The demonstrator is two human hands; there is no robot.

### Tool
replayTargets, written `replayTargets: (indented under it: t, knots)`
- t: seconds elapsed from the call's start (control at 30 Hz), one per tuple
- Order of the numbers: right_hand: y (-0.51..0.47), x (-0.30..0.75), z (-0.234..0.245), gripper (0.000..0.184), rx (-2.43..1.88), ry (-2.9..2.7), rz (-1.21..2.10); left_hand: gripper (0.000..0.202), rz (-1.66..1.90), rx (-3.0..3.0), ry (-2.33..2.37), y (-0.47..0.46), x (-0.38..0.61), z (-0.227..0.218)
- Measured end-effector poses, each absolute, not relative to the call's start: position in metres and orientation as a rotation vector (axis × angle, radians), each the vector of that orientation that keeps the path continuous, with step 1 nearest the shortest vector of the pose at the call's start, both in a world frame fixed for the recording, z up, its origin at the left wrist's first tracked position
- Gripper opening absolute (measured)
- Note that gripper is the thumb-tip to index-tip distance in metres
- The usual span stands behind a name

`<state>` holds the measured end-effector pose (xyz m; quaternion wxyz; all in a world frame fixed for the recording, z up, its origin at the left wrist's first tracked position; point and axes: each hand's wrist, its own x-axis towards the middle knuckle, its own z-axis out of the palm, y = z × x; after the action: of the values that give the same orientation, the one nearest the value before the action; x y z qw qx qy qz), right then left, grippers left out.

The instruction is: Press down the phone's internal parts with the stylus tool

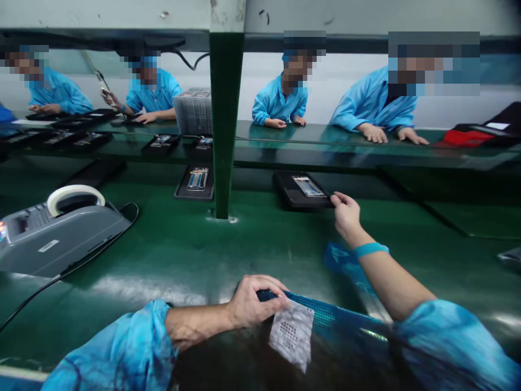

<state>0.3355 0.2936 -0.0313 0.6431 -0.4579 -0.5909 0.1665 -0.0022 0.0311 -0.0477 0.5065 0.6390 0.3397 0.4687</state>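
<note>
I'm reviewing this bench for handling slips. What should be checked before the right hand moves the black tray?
1. Right hand touching the black tray at its near corner: ok.
2. Firm hold on that tray: cannot tell.
3. Phone lying flat in the tray: ok.
4. Green post standing left of the tray, out of the likely pull path: ok.
5. Left hand closed on the blue mesh strip, apart from the tray: ok.

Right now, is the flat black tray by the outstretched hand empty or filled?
Filled: the flat black tray holds one silvery phone-like panel; right hand touches its edge.
</note>
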Motion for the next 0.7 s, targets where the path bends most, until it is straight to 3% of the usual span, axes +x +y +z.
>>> replayTargets:
  t: [0.33, 0.5, 0.6, 0.7]
  knots:
    - [0.213, 0.305, -0.041, 0.03, -0.91, -1.474, 0.325, 0.029, 1.109, 1.534, 0.912, 0.032, -0.005, -0.054]
    - [0.136, 0.256, -0.022, 0.004, -0.942, -1.737, 0.33, 0.028, 1.064, 1.569, 1.004, 0.03, -0.013, -0.042]
    - [0.096, 0.229, -0.002, 0.034, -0.977, -1.937, 0.41, 0.016, 0.996, 1.605, 1.043, 0.033, -0.02, -0.029]
    - [0.08, 0.215, 0.016, 0.045, -1.026, -2.064, 0.499, 0.021, 0.905, 1.668, 1.012, 0.042, -0.023, -0.024]
